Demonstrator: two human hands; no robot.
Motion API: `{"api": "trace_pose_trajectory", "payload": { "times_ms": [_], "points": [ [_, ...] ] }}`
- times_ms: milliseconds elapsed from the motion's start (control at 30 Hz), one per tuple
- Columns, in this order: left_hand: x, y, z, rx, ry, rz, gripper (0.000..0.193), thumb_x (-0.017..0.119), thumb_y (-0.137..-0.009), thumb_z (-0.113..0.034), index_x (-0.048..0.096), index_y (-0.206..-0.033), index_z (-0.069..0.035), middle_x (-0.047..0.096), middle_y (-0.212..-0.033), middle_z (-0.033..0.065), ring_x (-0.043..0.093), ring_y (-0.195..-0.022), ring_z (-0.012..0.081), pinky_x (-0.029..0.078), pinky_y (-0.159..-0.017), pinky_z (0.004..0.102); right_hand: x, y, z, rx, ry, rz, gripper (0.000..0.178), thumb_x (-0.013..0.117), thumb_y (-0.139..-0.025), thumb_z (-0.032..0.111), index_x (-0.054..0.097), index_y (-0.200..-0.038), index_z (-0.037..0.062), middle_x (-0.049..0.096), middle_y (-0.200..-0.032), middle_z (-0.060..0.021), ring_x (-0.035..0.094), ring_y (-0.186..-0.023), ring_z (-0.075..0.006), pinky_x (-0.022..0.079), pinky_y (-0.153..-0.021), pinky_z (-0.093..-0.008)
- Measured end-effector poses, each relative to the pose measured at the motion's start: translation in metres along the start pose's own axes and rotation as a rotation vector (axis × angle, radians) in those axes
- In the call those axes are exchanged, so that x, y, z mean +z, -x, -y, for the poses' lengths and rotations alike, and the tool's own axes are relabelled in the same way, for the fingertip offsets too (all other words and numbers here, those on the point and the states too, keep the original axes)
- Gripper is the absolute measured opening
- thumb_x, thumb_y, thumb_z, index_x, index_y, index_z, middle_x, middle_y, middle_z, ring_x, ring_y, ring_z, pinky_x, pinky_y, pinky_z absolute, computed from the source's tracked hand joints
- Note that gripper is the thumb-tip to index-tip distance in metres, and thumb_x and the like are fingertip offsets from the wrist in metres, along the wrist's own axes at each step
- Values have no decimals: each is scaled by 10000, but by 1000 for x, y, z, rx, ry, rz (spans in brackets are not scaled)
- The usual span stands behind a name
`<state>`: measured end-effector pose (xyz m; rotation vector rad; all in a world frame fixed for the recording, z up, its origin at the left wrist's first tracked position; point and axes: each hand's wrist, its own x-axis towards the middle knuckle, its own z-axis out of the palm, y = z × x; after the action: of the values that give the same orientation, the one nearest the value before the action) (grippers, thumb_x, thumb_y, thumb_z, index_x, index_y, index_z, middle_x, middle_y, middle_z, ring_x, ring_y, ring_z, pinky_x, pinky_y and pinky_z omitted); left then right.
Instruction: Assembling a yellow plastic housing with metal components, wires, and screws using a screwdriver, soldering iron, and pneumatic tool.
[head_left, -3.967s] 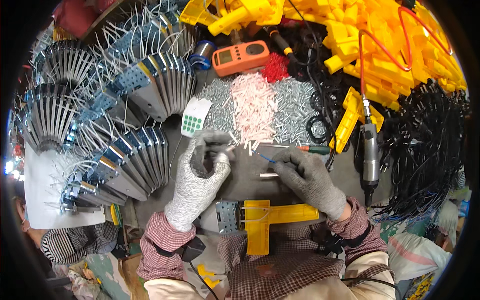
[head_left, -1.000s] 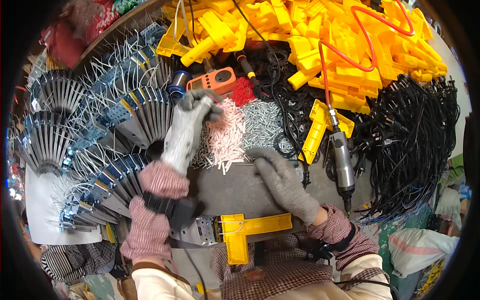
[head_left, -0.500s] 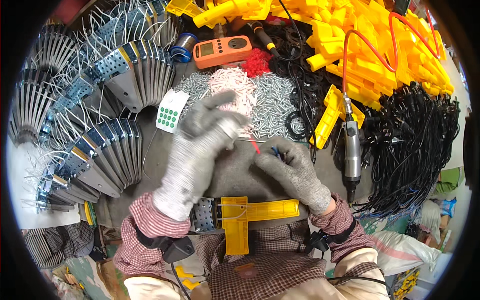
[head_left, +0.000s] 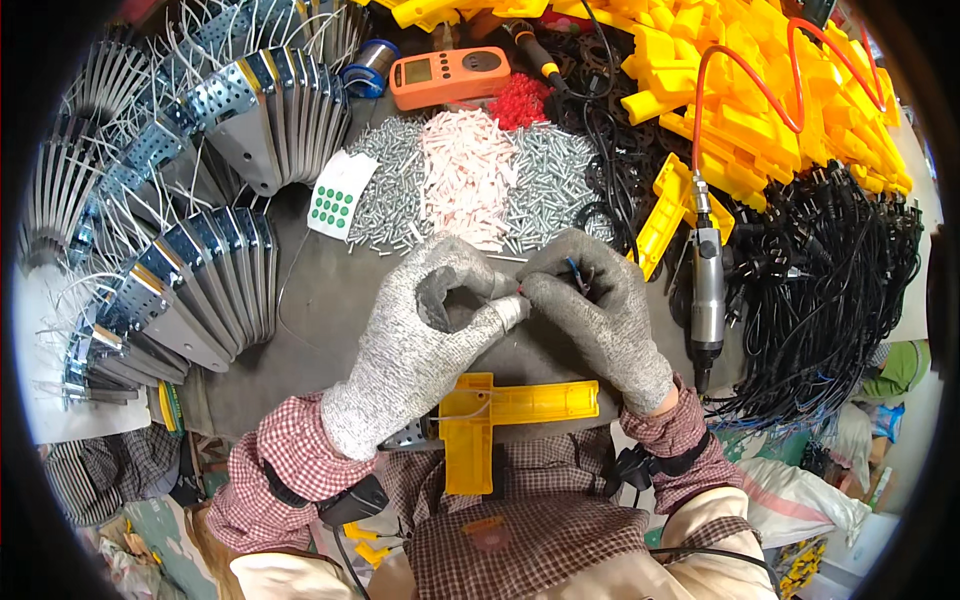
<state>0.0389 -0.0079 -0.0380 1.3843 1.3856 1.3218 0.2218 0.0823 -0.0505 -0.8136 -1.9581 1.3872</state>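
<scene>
Over on the far left sat fanned-out stacks of grey metal brackets with blue ends and white wires [head_left: 215, 275], and just right of them a small white card with green dots [head_left: 337, 197] lay flat on the dark work mat [head_left: 300, 330]. Moving right, the left hand in a grey knit glove [head_left: 430, 340] had thumb and forefinger curled into a ring, the fingertips pinching a tiny white sleeve piece [head_left: 512, 296] right where both hands met. The right hand in a darker grey glove [head_left: 600, 320] was touching it, fingers bent in tight around a thin bit of blue and red wire [head_left: 575, 272]; couldn't tell exactly how much of it was gripped. Just behind the hands were a heap of pale pink tube pieces [head_left: 468, 185] with piles of small silver screws [head_left: 555, 190] on both sides. Near the body lay a yellow plastic T-shaped housing [head_left: 500, 415]. Further right, a grey electric screwdriver with a red cord [head_left: 706, 290] rested beside a tangle of black cables [head_left: 840, 290].
</scene>
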Motion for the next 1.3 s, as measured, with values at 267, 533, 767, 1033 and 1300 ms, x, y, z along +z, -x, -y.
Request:
{"api": "trace_pose_trajectory", "payload": {
  "times_ms": [267,533,767,1033,1300],
  "points": [
    [-16,15,-17,-305,109,-116,149,688,-970,-138,658,-1043,-12,691,-913,54,635,-818,112,529,-754,257,1,14,-2,-179,231,73,181,746,-865,137,675,-1017,70,634,-869,-102,667,-754,-236,523,-678,-338],
    [-11,102,9,305,-747,126,242,732,-772,-196,678,-985,-97,670,-961,87,655,-994,283,334,-1127,652,15,31,11,-291,619,611,367,753,-845,303,651,-1132,99,563,-1093,-81,671,-963,-275,569,-789,-416],
    [-15,86,29,458,-897,89,225,773,-706,-286,688,-875,-164,677,-970,39,636,-1083,265,317,-1139,643,16,23,-11,-94,372,447,231,648,-939,219,647,-1082,38,581,-992,-147,638,-918,-342,516,-784,-449],
    [-7,64,10,267,-707,-73,194,753,-783,-151,690,-966,-130,640,-910,12,601,-1009,252,340,-1116,521,11,16,-7,19,299,433,271,533,-1030,240,634,-1054,-10,632,-918,-134,625,-793,-214,493,-728,-345],
    [-3,55,12,66,-625,-3,268,739,-838,-57,640,-1087,-60,653,-1041,68,629,-1023,238,459,-1047,447,19,19,2,-80,322,335,244,554,-1007,208,632,-1099,-4,633,-968,-200,634,-902,-382,506,-769,-442]
  ]
}}
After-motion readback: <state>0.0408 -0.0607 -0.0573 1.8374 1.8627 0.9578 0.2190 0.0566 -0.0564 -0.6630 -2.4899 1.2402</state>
